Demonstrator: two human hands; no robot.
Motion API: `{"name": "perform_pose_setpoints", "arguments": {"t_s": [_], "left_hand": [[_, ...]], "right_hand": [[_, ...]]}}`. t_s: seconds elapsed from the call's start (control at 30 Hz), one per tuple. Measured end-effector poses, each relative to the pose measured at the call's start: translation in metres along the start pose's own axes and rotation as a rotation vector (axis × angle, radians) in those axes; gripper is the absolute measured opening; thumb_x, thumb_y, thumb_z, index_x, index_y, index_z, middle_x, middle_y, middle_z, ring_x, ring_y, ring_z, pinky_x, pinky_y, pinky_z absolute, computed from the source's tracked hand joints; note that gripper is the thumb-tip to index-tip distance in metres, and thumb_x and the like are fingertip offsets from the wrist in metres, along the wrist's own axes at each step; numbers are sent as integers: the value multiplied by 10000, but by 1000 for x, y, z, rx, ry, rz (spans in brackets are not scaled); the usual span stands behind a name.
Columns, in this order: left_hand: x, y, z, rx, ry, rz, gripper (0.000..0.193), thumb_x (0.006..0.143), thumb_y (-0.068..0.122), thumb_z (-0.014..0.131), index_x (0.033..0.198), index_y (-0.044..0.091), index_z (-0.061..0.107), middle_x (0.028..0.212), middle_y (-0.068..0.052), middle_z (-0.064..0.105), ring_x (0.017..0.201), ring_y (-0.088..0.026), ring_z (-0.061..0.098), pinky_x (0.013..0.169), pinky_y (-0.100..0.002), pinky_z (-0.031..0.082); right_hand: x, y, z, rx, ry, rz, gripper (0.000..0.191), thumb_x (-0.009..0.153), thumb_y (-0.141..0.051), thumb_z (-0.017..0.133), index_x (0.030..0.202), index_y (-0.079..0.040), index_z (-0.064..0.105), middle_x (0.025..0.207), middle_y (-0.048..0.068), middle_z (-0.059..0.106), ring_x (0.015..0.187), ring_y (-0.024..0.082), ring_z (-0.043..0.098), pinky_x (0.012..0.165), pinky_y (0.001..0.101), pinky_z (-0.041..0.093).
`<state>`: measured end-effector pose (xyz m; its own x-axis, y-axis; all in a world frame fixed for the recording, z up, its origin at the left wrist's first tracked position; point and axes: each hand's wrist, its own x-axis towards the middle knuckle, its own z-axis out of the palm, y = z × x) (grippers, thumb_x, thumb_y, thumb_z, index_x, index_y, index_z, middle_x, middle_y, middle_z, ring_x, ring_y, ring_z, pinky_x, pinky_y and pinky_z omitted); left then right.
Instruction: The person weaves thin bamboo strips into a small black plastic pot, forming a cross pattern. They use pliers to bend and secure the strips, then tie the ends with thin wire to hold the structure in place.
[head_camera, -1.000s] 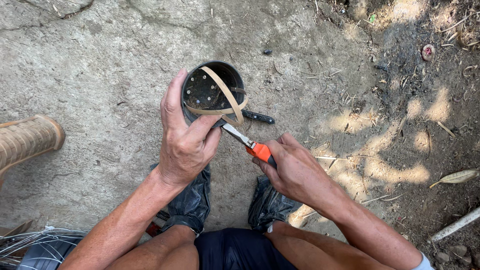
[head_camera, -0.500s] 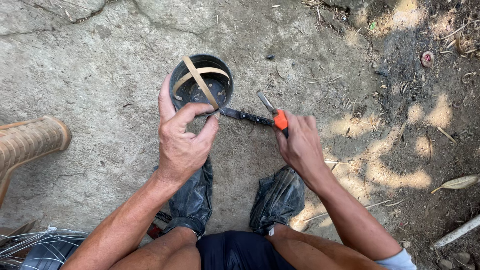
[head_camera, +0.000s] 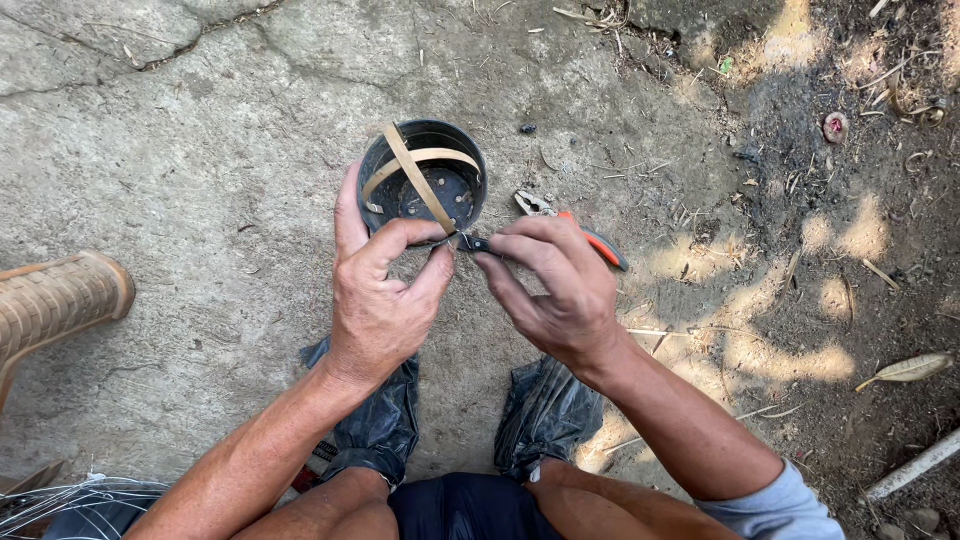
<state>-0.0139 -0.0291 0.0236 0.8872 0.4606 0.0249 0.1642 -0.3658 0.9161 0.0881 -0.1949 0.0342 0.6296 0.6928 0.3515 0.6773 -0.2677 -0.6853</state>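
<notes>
Hands meet just above the frame's centre, over the concrete ground (head_camera: 200, 200). Your left hand (head_camera: 385, 290) cups the lower rim of the small black pot (head_camera: 425, 185), thumb and forefinger curled closed against its edge. Your right hand (head_camera: 555, 285) pinches a dark, slim tool (head_camera: 472, 243) at the pot's rim, fingers closed on it. Two tan strips (head_camera: 415, 170) cross inside the pot. Compared with half a second ago, the orange-handled pliers (head_camera: 590, 240) have left your right hand and lie on the ground behind it, and that hand has shifted left toward the pot.
</notes>
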Motion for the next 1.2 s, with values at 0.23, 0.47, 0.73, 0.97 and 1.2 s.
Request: {"name": "perform_pose_setpoints", "arguments": {"t_s": [0.23, 0.47, 0.73, 0.97, 1.2], "left_hand": [[-1, 2, 1, 36, 34, 37, 215, 867, -18, 810, 1057, 59, 742, 1642, -248, 292, 1459, -361, 540, 1206, -416, 477], [-2, 4, 0, 12, 26, 108, 235, 854, -44, 796, 1060, 60, 747, 1648, -241, 275, 1519, -406, 471, 1267, -446, 445], [-4, 5, 0, 3, 62, 116, 268, 846, -56, 795, 1074, 77, 748, 1661, -231, 265, 1528, -395, 473, 1273, -440, 450], [-7, 5, 2, 10, 93, 141, 301, 848, -51, 818, 1100, 96, 747, 1666, -221, 250, 1549, -408, 450, 1282, -447, 457], [-9, 2, 7, 33, 136, 138, 296, 873, -50, 823, 1119, 95, 743, 1669, -248, 235, 1532, -405, 483, 1265, -436, 476]], "right_hand": [[16, -10, 1, 37, -30, -147, 315, 869, 10, 863, 1116, 9, 668, 1073, 126, 684, 960, 267, 712, 809, 366, 597], [10, -6, 3, -13, -40, -231, 323, 872, 14, 859, 1125, 37, 659, 1087, 142, 672, 973, 279, 709, 800, 393, 588], [14, -6, 5, 9, -24, -272, 323, 870, -13, 866, 1088, 54, 637, 1100, 169, 667, 979, 292, 709, 807, 401, 594], [11, -18, 12, 29, 63, -57, 260, 856, 34, 840, 1035, 1, 654, 1012, 132, 723, 921, 239, 739, 792, 344, 615], [9, -14, 18, 81, 160, -123, 349, 872, 74, 830, 1098, -6, 576, 986, 132, 710, 909, 246, 737, 806, 356, 609]]}}
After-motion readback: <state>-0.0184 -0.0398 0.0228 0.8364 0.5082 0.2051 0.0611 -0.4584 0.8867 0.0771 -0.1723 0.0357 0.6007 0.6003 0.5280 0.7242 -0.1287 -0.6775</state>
